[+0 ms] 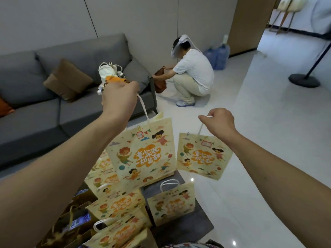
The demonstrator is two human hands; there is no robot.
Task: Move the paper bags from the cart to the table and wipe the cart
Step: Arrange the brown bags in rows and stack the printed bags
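1. Nearest the camera, a heap of cream paper bags (pixel 116 204) printed with cartoon children and orange lettering lies tumbled over the dark grey cart (pixel 184 228); one small bag (pixel 172 203) stands upright on the cart's surface with its white rope handles up; brown paper bags (pixel 68 226) sit at the heap's left edge.
2. Above the heap, the left hand (pixel 119 99) is clenched round the white handle of a large printed bag (pixel 143 151), which hangs tilted with its lower edge close over the cart; whether it touches the bags below I cannot tell.
3. Beside it, the right hand (pixel 219 121) pinches the white handle of a smaller printed bag (pixel 203 156); this bag hangs clear of the cart, over the glossy white floor (pixel 268 122), just right of the large one.
4. Behind the left hand, a grey sofa (pixel 44 104) runs along the wall, carrying a brown cushion (pixel 69 80), an orange cushion at its left edge, and a white backpack (pixel 109 72).
5. Farther back, a person in a white shirt (pixel 194 70) squats by the sofa's end, holding a brown bag (pixel 160 80); blue water jugs (pixel 219 55) stand behind against the wall; a round black stand base (pixel 303 80) rests on the floor at right.
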